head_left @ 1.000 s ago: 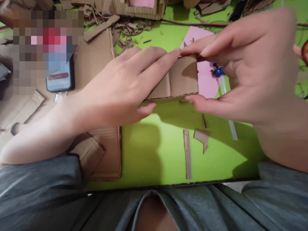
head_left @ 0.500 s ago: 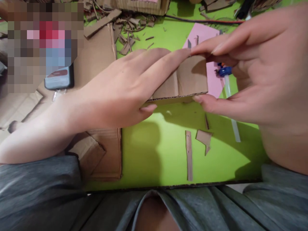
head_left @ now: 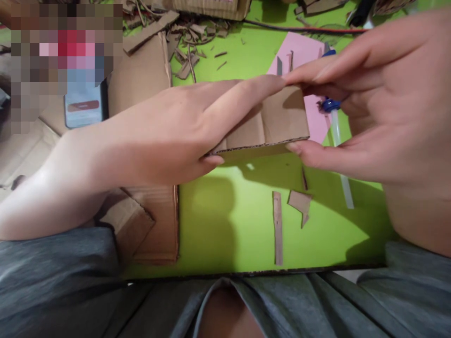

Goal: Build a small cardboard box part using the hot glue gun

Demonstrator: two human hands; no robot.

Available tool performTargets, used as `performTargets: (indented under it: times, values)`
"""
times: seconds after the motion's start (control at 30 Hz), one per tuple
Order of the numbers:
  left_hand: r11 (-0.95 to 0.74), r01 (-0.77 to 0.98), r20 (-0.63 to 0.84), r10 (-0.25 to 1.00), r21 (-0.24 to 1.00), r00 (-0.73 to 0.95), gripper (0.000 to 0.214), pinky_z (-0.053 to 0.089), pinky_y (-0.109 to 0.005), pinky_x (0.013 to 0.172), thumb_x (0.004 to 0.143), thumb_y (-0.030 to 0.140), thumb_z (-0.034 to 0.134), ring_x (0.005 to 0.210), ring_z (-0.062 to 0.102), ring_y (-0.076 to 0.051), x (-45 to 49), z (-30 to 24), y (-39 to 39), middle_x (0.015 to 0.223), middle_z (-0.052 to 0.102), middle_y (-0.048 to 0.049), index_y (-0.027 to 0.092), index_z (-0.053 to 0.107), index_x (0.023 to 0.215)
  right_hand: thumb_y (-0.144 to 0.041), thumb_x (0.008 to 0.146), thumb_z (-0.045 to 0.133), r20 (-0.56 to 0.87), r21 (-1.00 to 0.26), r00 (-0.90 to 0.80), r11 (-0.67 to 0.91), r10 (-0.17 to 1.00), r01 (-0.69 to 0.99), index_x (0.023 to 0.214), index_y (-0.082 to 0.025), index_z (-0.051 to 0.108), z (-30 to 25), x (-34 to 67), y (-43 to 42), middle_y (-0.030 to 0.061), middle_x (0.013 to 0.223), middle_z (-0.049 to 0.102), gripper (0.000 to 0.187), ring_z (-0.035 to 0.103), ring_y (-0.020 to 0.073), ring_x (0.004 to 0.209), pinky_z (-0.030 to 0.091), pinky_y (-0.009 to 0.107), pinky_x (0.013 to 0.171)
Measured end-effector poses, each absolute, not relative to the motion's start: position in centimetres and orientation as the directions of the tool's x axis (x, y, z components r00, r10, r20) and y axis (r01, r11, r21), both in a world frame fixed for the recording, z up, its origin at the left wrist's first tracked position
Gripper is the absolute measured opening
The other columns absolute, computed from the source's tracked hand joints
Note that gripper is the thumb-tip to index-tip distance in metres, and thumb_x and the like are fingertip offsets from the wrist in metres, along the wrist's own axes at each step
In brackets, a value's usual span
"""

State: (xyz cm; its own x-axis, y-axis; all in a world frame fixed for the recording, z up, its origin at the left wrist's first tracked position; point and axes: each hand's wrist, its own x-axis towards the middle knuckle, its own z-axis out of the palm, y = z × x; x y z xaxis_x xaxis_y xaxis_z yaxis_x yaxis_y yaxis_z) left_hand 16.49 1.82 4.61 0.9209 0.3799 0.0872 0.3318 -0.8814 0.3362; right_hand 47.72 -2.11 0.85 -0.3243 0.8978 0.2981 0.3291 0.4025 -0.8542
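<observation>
The left hand lies spread over the left part of a piece of corrugated cardboard, with its fingers stretched flat along the face and its thumb at the lower edge. The right hand grips the other end in a pinch, fingers along the upper edge and thumb along the lower edge, and the two hands nearly meet at the upper edge. The piece is held over the green tabletop, and a vertical crease runs across its middle; whether it touches the surface below is hard to tell. This two-handed hold looks well suited to controlling the crease: the flat left fingers spread pressure over the panel, while the right pinch squares up the end. Even pressure on both sides of the crease should limit buckling, and the corrugated edge should stay lined up. Nearby lie a sheet of pink paper, a translucent rod with a blue part at one end, a narrow cardboard strip, and a jagged cardboard scrap.
</observation>
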Motion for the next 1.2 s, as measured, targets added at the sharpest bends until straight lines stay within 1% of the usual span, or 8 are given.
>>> performTargets:
  times: [0.3,0.47,0.6,0.67,0.8,0.93,1.03,1.2]
  values:
    - [-0.881,0.357,0.124,0.410,0.310,0.904,0.077,0.067,-0.043,0.101,0.103,0.024,0.045,0.133,0.082,-0.034,15.9,4.3,2.3,0.154,0.077,-0.0173,0.012,0.044,0.179,-0.057,0.099,0.098,0.313,-0.779,-0.396,0.471,0.864,0.413,0.132,-0.034,0.067,1.1,47.5,-2.5,0.0043,0.150,0.077,0.051,0.079,0.0232,0.136,0.072,0.049,0.120]
    - [-0.870,0.371,0.057,0.409,0.325,0.911,0.087,0.068,-0.046,0.105,0.102,0.027,0.043,0.144,0.079,-0.038,15.8,4.6,2.2,0.172,0.067,-0.0167,0.018,0.030,0.187,-0.063,0.096,0.102,0.342,-0.789,-0.393,0.488,0.854,0.373,0.129,-0.034,0.071,0.9,47.5,-2.6,0.0041,0.147,0.078,0.054,0.081,0.0270,0.135,0.072,0.056,0.123]
    - [-0.922,0.314,0.038,0.330,0.229,0.943,0.094,0.058,-0.063,0.130,0.107,0.032,0.038,0.159,0.067,-0.047,15.5,5.3,2.5,0.162,0.067,-0.0171,0.014,0.006,0.194,-0.064,0.093,0.102,0.211,-0.851,-0.277,0.316,0.937,0.420,0.138,-0.054,0.072,1.5,47.7,-3.4,-0.0081,0.158,0.075,0.055,0.072,0.0329,0.154,0.061,0.052,0.143]
    - [-0.930,0.317,0.057,0.332,0.184,0.942,0.079,0.054,-0.068,0.132,0.114,0.037,0.040,0.159,0.066,-0.047,15.0,5.6,2.9,0.154,0.067,-0.0162,0.013,0.027,0.188,-0.068,0.092,0.099,0.169,-0.858,-0.228,0.257,0.959,0.446,0.138,-0.062,0.071,1.7,48.1,-3.4,-0.0119,0.154,0.077,0.055,0.069,0.0362,0.161,0.064,0.047,0.140]
    - [-0.919,0.302,0.096,0.335,0.253,0.937,0.053,0.061,-0.062,0.115,0.118,0.064,0.049,0.141,0.069,-0.035,13.7,6.1,4.3,0.152,0.061,-0.0091,0.026,0.064,0.152,-0.077,0.088,0.098,0.173,-0.868,-0.232,0.259,0.957,0.423,0.127,-0.065,0.076,1.6,48.8,-2.2,-0.0135,0.135,0.086,0.046,0.079,0.0368,0.149,0.073,0.046,0.128]
    - [-0.909,0.257,0.089,0.300,0.329,0.950,0.064,0.059,-0.062,0.106,0.112,0.081,0.054,0.124,0.069,-0.031,13.7,6.2,5.5,0.133,0.064,-0.0077,0.026,0.071,0.138,-0.062,0.086,0.103,0.069,-0.918,-0.233,0.153,0.970,0.367,0.114,-0.063,0.079,1.6,48.8,-1.1,-0.0135,0.126,0.089,0.037,0.084,0.0330,0.140,0.080,0.042,0.108]
    - [-0.873,0.275,0.083,0.334,0.403,0.939,0.074,0.060,-0.060,0.105,0.109,0.091,0.054,0.120,0.069,-0.029,14.5,5.8,6.0,0.128,0.067,-0.0074,0.025,0.076,0.134,-0.057,0.073,0.111,0.022,-0.959,-0.267,0.095,0.964,0.266,0.105,-0.064,0.080,1.6,48.5,-0.7,-0.0129,0.123,0.088,0.045,0.085,0.0329,0.137,0.079,0.042,0.111]
    - [-0.857,0.204,0.182,0.322,0.473,0.929,0.079,0.064,-0.049,0.103,0.113,0.094,0.041,0.107,0.073,-0.021,15.9,4.2,6.4,0.110,0.072,-0.0048,0.023,0.076,0.116,-0.072,0.070,0.115,-0.005,-0.981,-0.334,0.061,0.943,0.186,0.102,-0.048,0.077,0.6,48.6,0.4,-0.0114,0.118,0.090,0.056,0.088,0.0309,0.130,0.077,0.050,0.111]
